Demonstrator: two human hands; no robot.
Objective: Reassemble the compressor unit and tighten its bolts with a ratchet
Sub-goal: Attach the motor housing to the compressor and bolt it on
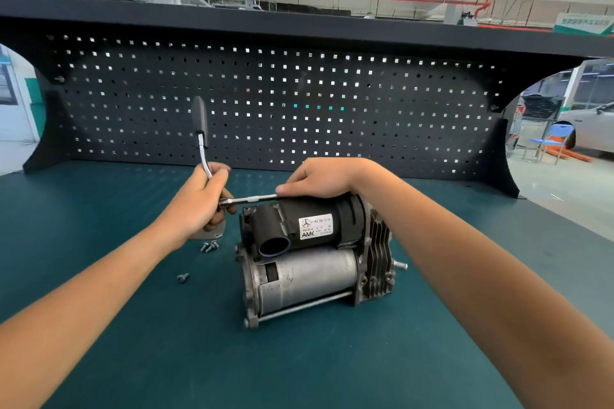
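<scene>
The compressor unit (309, 262) lies on its side on the green bench mat, with a black upper housing bearing a white label and a grey metal cylinder below. My left hand (202, 199) grips the ratchet (201, 139) near its head; the black handle points up and away. A chrome extension bar (252, 199) runs from the ratchet head to the right, behind the black housing. My right hand (325, 178) rests on top of the housing, with thumb and fingers curled over the bar's far end. The bolt at the bar's tip is hidden.
Several loose bolts (209, 246) lie on the mat just left of the compressor, and a single bolt (182, 277) lies nearer to me. A pale metal plate (212, 232) peeks out under my left hand. A black pegboard (299, 103) closes the bench's back.
</scene>
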